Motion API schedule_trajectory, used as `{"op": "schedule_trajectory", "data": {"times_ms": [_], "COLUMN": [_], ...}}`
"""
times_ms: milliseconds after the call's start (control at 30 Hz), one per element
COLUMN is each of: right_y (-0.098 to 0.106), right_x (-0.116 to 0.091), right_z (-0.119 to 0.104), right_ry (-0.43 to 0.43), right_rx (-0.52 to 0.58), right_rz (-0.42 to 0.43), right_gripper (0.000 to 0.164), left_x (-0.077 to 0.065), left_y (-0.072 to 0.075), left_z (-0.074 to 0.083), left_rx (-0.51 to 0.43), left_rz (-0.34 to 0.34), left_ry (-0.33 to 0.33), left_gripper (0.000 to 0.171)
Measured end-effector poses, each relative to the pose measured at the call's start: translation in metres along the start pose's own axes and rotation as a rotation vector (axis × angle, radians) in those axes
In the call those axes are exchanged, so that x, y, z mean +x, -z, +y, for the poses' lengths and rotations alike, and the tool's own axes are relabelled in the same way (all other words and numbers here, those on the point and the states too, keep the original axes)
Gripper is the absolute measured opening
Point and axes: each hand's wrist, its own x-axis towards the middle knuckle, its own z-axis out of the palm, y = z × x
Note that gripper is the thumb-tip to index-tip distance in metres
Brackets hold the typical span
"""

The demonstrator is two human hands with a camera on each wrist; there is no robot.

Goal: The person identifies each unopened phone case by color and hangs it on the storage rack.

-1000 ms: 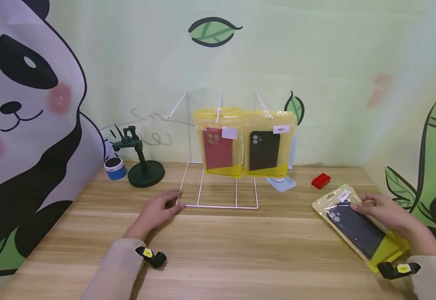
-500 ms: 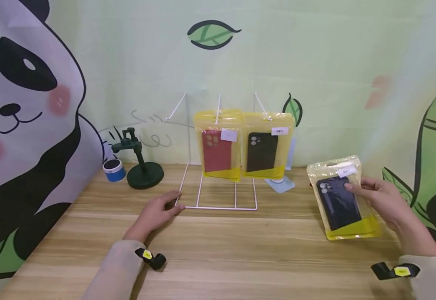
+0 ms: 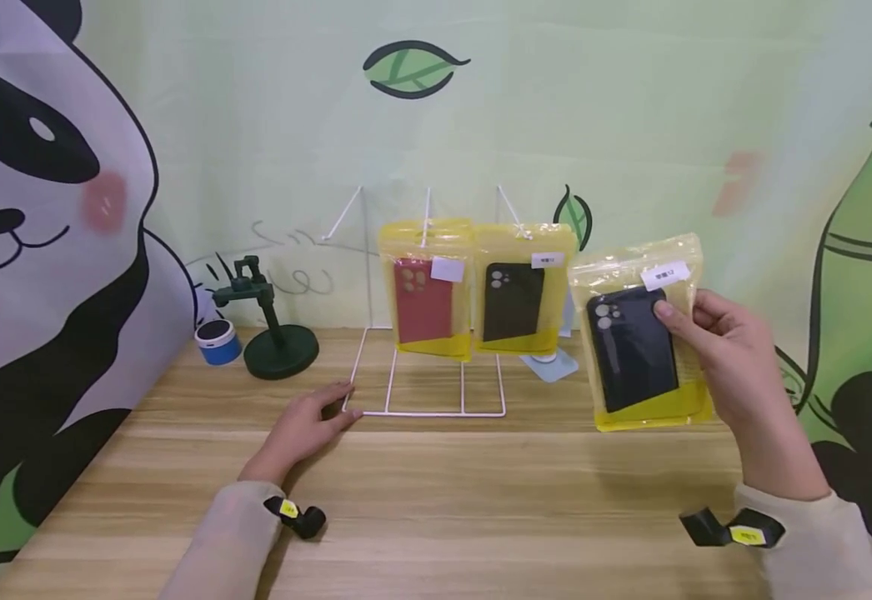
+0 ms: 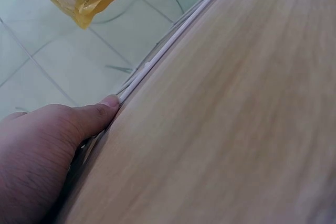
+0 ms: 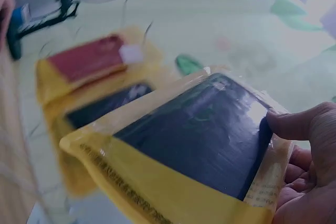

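Observation:
A white wire display rack (image 3: 428, 413) stands on the wooden table. My left hand (image 3: 303, 427) holds its front left corner, thumb at the front bar and fingers at the side bar. In the left wrist view the thumb (image 4: 100, 116) touches the white bar; the other fingers are mostly hidden. My right hand (image 3: 736, 358) pinches a yellow clear-front pouch with a black phone case (image 3: 634, 350), raised above the table to the right of the rack. From the rack's hooks hang a pouch with a red phone case (image 3: 424, 300) and another with a black phone case (image 3: 513, 302).
A dark green stand (image 3: 280, 350) and a small blue and white cylinder (image 3: 218, 342) are at the back left. Behind the rack's right side is a light blue object with a flat base (image 3: 552, 367). The left hook (image 3: 342, 215) holds nothing.
My right hand has lifted the pouch with the black phone case off the table and carried it left and up, turning it more upright. The left hand stays at the rack corner.

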Motion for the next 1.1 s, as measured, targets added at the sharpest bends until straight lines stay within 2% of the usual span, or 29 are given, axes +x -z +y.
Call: {"op": "schedule_trajectory", "data": {"times_ms": [133, 300, 400, 500, 600, 767, 933, 1100], "right_y": [-0.030, -0.069, -0.088, -0.101, -0.105, -0.094, -0.089, -0.090], "right_x": [0.006, 0.016, 0.023, 0.033, 0.043, 0.053, 0.058, 0.059], "right_z": [-0.017, -0.029, -0.027, -0.016, 0.000, 0.018, 0.024, 0.028], "right_ry": [0.079, 0.168, 0.185, 0.175, 0.139, 0.078, 0.044, 0.035], "right_rx": [0.010, 0.154, 0.192, 0.144, 0.059, -0.039, -0.089, -0.116], "right_rz": [0.011, 0.054, 0.087, 0.084, 0.060, 0.043, 0.000, -0.016], "right_gripper": [0.025, 0.028, 0.028, 0.026, 0.026, 0.035, 0.041, 0.039], "left_x": [-0.001, 0.000, -0.001, -0.001, -0.003, -0.002, -0.001, -0.001], "left_y": [0.001, 0.002, 0.002, 0.001, 0.000, -0.001, 0.001, 0.002], "left_z": [-0.001, -0.001, -0.001, 0.000, -0.001, -0.001, -0.001, 0.000], "left_rx": [0.006, 0.018, 0.018, 0.015, 0.012, 0.014, 0.007, 0.008], "left_rz": [0.005, 0.006, 0.001, 0.003, 0.008, 0.001, 0.004, -0.008], "left_ry": [-0.003, -0.010, -0.015, -0.017, -0.019, -0.017, -0.010, 0.003], "left_gripper": [0.061, 0.060, 0.060, 0.060, 0.060, 0.061, 0.061, 0.060]}}
